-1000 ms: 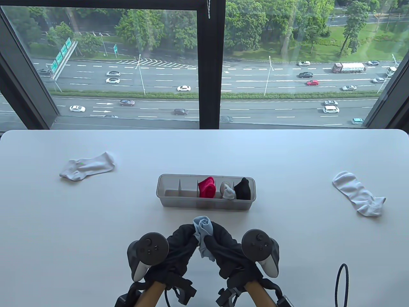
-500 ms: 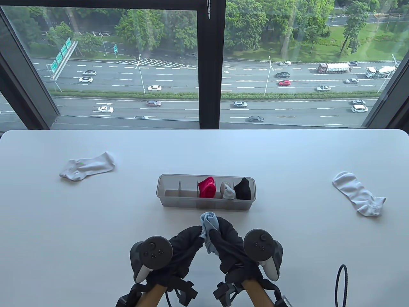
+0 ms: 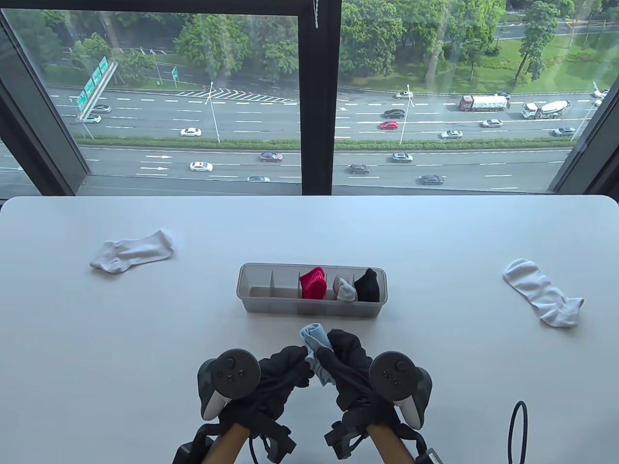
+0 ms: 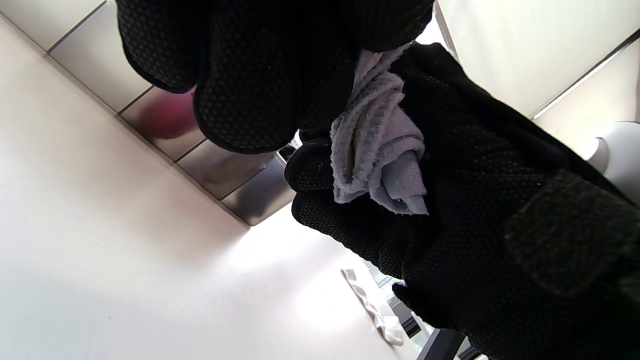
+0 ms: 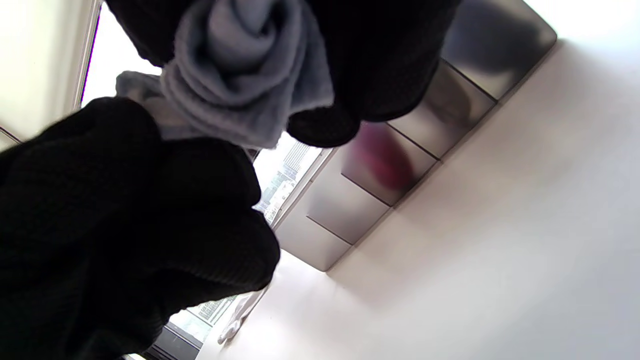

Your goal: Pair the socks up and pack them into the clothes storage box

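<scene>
Both hands hold a bunched light blue sock (image 3: 315, 344) just in front of the storage box (image 3: 251, 303). My left hand (image 3: 285, 367) pinches it from the left, and my right hand (image 3: 341, 355) curls round it from the right. In the left wrist view the blue sock (image 4: 380, 155) is a twisted roll between the black gloves; in the right wrist view the blue sock (image 5: 245, 70) hangs at the top. The grey box holds a red sock bundle (image 3: 313, 283), a grey-white bundle (image 3: 345, 288) and a black bundle (image 3: 367, 285). Its two left compartments show nothing inside.
One white sock (image 3: 131, 251) lies at the table's far left, another white sock (image 3: 544, 293) at the far right. A black cable loop (image 3: 517, 430) sits near the front right edge. Beyond the table's back edge is a window.
The hands have shifted slightly right and back toward me with the blue sock, twisting it tighter; less of it hangs below the right hand. Socks on the table and the box stay put.
</scene>
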Tool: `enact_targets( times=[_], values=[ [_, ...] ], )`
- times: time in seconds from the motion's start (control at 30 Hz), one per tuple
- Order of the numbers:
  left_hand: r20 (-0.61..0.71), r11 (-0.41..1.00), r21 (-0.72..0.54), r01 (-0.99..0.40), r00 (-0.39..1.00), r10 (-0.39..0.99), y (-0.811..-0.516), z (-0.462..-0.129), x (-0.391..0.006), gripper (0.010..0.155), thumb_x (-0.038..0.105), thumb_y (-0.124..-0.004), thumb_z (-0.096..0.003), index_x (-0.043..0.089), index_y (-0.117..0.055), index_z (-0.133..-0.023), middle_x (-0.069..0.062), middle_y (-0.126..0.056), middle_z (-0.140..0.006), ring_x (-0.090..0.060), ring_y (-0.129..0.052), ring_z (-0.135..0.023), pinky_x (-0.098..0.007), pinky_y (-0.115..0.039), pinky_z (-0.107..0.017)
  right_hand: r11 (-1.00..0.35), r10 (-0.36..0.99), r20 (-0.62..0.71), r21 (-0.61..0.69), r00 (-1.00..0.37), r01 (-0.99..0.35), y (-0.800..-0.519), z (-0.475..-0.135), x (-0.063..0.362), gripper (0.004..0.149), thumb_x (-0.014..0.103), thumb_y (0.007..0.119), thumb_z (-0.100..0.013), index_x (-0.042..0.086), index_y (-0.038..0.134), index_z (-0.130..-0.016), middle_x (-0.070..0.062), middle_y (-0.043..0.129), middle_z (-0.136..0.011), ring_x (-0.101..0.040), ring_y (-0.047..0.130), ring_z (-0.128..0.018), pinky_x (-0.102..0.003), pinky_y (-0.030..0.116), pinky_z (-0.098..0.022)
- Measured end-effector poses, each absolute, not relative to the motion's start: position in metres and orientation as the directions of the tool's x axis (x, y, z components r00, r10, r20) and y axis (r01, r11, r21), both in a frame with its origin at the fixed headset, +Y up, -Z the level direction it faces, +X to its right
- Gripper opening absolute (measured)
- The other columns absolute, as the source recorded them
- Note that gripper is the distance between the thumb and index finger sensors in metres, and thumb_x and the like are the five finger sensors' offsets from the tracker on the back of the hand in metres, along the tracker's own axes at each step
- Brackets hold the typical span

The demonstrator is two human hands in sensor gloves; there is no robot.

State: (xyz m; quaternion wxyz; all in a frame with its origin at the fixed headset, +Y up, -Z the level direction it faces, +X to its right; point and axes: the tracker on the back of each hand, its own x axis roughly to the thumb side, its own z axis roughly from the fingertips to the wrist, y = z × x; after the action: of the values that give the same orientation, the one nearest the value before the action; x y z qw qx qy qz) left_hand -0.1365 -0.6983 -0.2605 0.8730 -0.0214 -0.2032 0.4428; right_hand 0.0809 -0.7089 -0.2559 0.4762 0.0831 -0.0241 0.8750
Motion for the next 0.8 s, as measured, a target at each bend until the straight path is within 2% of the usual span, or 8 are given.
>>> enact_targets(
  times=[0.13, 0.17, 0.23, 0.33, 0.4, 0.53, 0.7, 0.8],
  values=[
    [0.313, 0.596, -0.201, -0.777, 0.526, 0.791, -0.698, -0.261, -0.139, 0.041, 0.028, -0.067, -0.0549, 0.001, -0.079, -0.084, -0.017, -0.098, -0.071, -0.029, -0.106, -0.054, -0.054, -0.082, -0.057, -0.545, 0.824, 0.264, 0.129, -0.501, -0.829, -0.705, -0.255, 0.079, 0.058, 0.040, 0.059, -0.061, 0.008, 0.053, -0.109, -0.024, 0.076, -0.098, -0.026, 0.092, -0.076, -0.048, 0.079, -0.064],
    [0.305, 0.592, -0.194, -0.783, 0.525, 0.795, -0.698, -0.262, -0.141, 0.041, 0.027, -0.067, -0.0549, 0.001, -0.080, -0.084, -0.017, -0.098, -0.070, -0.029, -0.106, -0.053, -0.054, -0.082, -0.056, -0.538, 0.830, 0.289, 0.187, -0.478, -0.822, -0.704, -0.255, 0.077, 0.064, 0.041, 0.060, -0.060, 0.005, 0.048, -0.112, -0.029, 0.070, -0.103, -0.031, 0.088, -0.080, -0.052, 0.075, -0.065],
    [0.297, 0.583, -0.198, -0.788, 0.519, 0.802, -0.699, -0.263, -0.142, 0.041, 0.027, -0.068, -0.0548, 0.000, -0.081, -0.082, -0.017, -0.099, -0.068, -0.029, -0.107, -0.051, -0.053, -0.083, -0.055, -0.550, 0.829, 0.298, 0.293, -0.472, -0.782, -0.703, -0.253, 0.072, 0.087, 0.052, 0.065, -0.053, -0.002, 0.034, -0.114, -0.037, 0.055, -0.109, -0.039, 0.079, -0.086, -0.058, 0.070, -0.066],
    [0.307, 0.594, -0.210, -0.777, 0.525, 0.794, -0.698, -0.262, -0.141, 0.040, 0.027, -0.069, -0.0543, -0.001, -0.082, -0.080, -0.017, -0.100, -0.066, -0.028, -0.107, -0.049, -0.053, -0.084, -0.054, -0.727, 0.680, 0.365, 0.220, -0.636, -0.651, -0.702, -0.252, 0.064, 0.097, 0.057, 0.069, -0.048, -0.004, 0.030, -0.113, -0.034, 0.055, -0.108, -0.034, 0.082, -0.083, -0.053, 0.074, -0.065],
    [0.325, 0.604, -0.232, -0.763, 0.524, 0.787, -0.697, -0.262, -0.139, 0.040, 0.027, -0.069, -0.0540, -0.001, -0.082, -0.080, -0.017, -0.099, -0.065, -0.028, -0.107, -0.048, -0.053, -0.084, -0.054, -0.772, 0.619, 0.370, 0.128, -0.692, -0.622, -0.703, -0.252, 0.064, 0.090, 0.055, 0.071, -0.048, 0.000, 0.038, -0.111, -0.027, 0.065, -0.104, -0.024, 0.088, -0.076, -0.047, 0.079, -0.063],
    [0.340, 0.650, -0.293, -0.701, 0.559, 0.756, -0.698, -0.262, -0.134, 0.040, 0.027, -0.066, -0.0544, 0.001, -0.078, -0.083, -0.017, -0.096, -0.069, -0.028, -0.104, -0.053, -0.055, -0.080, -0.058, -0.722, 0.682, 0.339, 0.171, -0.648, -0.671, -0.708, -0.259, 0.075, 0.076, 0.045, 0.078, -0.049, 0.008, 0.050, -0.109, -0.021, 0.074, -0.100, -0.018, 0.092, -0.068, -0.042, 0.083, -0.059],
    [0.350, 0.696, -0.276, -0.663, 0.605, 0.715, -0.699, -0.260, -0.132, 0.042, 0.026, -0.064, -0.0553, 0.002, -0.077, -0.087, -0.016, -0.094, -0.074, -0.031, -0.102, -0.058, -0.057, -0.077, -0.061, -0.719, 0.688, 0.320, 0.179, -0.651, -0.671, -0.709, -0.263, 0.081, 0.059, 0.040, 0.071, -0.058, 0.012, 0.056, -0.108, -0.021, 0.076, -0.099, -0.020, 0.093, -0.068, -0.043, 0.083, -0.058],
    [0.346, 0.691, -0.276, -0.668, 0.601, 0.720, -0.700, -0.259, -0.129, 0.045, 0.029, -0.061, -0.0561, 0.003, -0.070, -0.091, -0.017, -0.089, -0.081, -0.032, -0.099, -0.065, -0.058, -0.074, -0.063, -0.697, 0.710, 0.284, 0.150, -0.645, -0.701, -0.708, -0.264, 0.079, 0.057, 0.041, 0.068, -0.061, 0.012, 0.055, -0.108, -0.018, 0.076, -0.097, -0.018, 0.092, -0.067, -0.042, 0.082, -0.059]
  ],
)
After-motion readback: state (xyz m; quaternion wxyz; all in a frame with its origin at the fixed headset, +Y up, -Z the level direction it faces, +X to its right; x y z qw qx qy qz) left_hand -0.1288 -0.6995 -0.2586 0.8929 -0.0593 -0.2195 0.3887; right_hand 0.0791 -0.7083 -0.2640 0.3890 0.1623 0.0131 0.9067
